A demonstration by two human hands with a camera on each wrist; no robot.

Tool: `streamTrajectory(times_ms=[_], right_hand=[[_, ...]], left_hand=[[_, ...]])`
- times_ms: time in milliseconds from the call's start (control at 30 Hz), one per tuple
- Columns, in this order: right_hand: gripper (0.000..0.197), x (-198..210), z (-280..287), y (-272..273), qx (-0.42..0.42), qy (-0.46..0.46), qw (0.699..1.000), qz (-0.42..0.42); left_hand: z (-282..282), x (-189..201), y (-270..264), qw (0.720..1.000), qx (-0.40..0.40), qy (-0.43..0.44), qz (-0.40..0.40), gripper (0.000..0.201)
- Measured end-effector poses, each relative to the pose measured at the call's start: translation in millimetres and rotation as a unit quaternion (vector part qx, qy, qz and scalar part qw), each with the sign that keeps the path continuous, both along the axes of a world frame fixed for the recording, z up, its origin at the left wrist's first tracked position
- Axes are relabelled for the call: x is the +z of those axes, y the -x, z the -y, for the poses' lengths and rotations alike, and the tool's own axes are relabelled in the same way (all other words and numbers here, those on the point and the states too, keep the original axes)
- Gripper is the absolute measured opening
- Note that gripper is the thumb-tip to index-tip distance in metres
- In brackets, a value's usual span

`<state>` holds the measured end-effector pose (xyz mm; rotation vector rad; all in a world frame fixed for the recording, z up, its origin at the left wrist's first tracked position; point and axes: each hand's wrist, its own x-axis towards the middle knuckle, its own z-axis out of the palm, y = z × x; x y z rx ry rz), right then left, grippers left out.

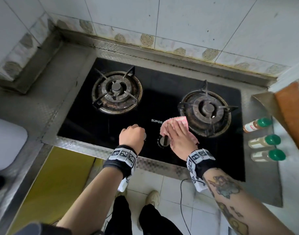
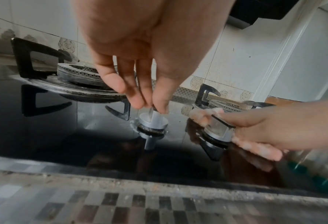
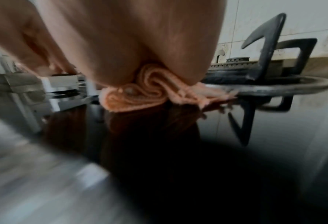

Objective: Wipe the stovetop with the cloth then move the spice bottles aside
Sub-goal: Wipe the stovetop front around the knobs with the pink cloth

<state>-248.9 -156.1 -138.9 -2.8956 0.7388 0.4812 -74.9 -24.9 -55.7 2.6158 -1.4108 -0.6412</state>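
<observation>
A pink cloth (image 1: 175, 123) was pressed flat on the black glass stovetop (image 1: 98, 122) by the right hand (image 1: 181, 138), fingers laid straight and close together over it, in the lower middle of the head view. The cloth was bunched, its long axis running from the right control knob (image 1: 164, 141) up toward the right burner (image 1: 205, 111), whose ring it touched. In the right wrist view its folded edge (image 3: 140, 97) was seen curled under the palm. The left control knob (image 2: 153, 120) was pinched at its raised grip by the fingertips (image 2: 160, 106) of the left hand (image 1: 132, 135).

Three spice bottles (image 1: 264, 141) with green caps were lying on their sides on the metal counter (image 1: 259, 175) at the right edge of the frame, stacked in a column, caps pointing right, long axes roughly parallel to the stove's front edge.
</observation>
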Motion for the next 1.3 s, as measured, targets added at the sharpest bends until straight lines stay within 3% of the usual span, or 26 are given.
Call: streamTrajectory(times_ms=[167,300,467,633,833,967,1200,1300], right_hand=[[0.071,10,35,-27,0.098,0.013,0.995,-0.013],[0.063,18,46,-65,0.102,0.015,0.995,0.004],[0.085,-2,58,-99,0.062,-0.033,0.997,-0.025],[0.074,-3,54,-94,0.07,-0.019,0.997,-0.037],[0.083,-3,46,-54,0.022,-0.061,0.997,-0.032],[0.083,15,32,-28,0.016,-0.038,0.998,0.044],[0.11,9,51,-52,-0.02,-0.091,0.995,-0.02],[0.092,9,49,-68,-0.035,-0.062,0.997,-0.038]], left_hand=[[2,-1,-2,1.0,0.0,-0.006,-0.005,0.022],[-4,-5,1,1.0,-0.004,0.008,0.003,0.025],[-3,-8,-2,1.0,0.009,0.017,-0.013,0.029],[-3,-9,-2,1.0,0.019,0.01,-0.009,0.028],[-1,-7,0,1.0,0.027,0.001,-0.007,0.029],[-1,-6,-1,0.999,0.031,-0.002,-0.016,0.031],[-33,-4,-40,0.997,0.06,0.012,-0.042,0.048],[-59,-9,-79,0.994,0.111,-0.014,-0.015,0.047]])
